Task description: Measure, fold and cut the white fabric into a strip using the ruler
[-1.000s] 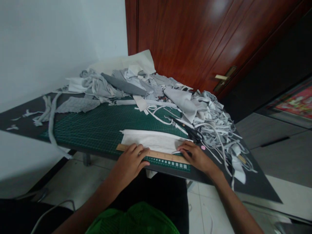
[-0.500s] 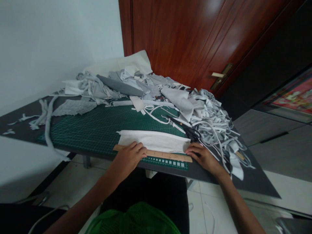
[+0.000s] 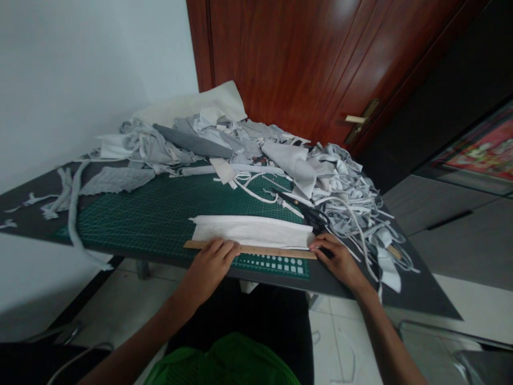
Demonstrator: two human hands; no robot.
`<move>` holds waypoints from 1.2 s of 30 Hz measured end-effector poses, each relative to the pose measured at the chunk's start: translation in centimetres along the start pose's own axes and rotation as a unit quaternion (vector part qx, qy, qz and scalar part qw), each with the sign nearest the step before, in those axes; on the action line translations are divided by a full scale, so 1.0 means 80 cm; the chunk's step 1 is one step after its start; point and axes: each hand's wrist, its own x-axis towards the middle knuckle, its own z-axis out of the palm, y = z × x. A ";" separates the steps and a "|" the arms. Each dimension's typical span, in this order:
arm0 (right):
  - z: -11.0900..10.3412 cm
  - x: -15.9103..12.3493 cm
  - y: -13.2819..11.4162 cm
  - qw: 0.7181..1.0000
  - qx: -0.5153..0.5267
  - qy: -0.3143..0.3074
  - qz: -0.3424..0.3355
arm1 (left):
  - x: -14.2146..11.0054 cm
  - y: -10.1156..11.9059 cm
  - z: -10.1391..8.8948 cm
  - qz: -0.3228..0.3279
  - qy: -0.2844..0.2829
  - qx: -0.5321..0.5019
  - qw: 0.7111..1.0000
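Observation:
A white strip of fabric (image 3: 252, 231) lies flat across the green cutting mat (image 3: 160, 200), its long side facing me. Along its near edge runs a wooden ruler (image 3: 276, 252). My left hand (image 3: 214, 260) is closed over the ruler left of its middle, fingers bent onto it and the fabric edge. At the strip's near right corner, my right hand (image 3: 333, 258) pinches with thumb and fingertips, close to the ruler's right end. Just beyond that hand lie black-handled scissors (image 3: 315, 216), partly among scraps.
Grey and white fabric scraps (image 3: 340, 176) heap along the back and right of the dark table (image 3: 425, 299). A long pale strip (image 3: 74, 208) hangs over the near left edge. Behind stand a wooden door (image 3: 276, 64) and a white wall (image 3: 100, 69).
The ruler has shifted slightly away from me toward the fabric and looks narrower; a row of white circles on the mat now shows. Both hands keep nearly the same places. The view has shifted slightly.

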 end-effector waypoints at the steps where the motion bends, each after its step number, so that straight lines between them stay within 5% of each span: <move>1: 0.000 -0.001 0.001 1.000 -0.001 0.002 -0.002 | 0.000 0.000 -0.001 0.000 0.000 -0.001 1.000; 29: -0.010 -0.023 0.025 0.999 -0.037 0.022 -0.006 | 0.015 -0.003 0.008 -0.066 0.008 -0.093 0.993; 36: -0.007 -0.023 0.023 0.999 -0.029 0.029 0.002 | 0.005 -0.003 0.010 -0.069 0.058 -0.144 0.985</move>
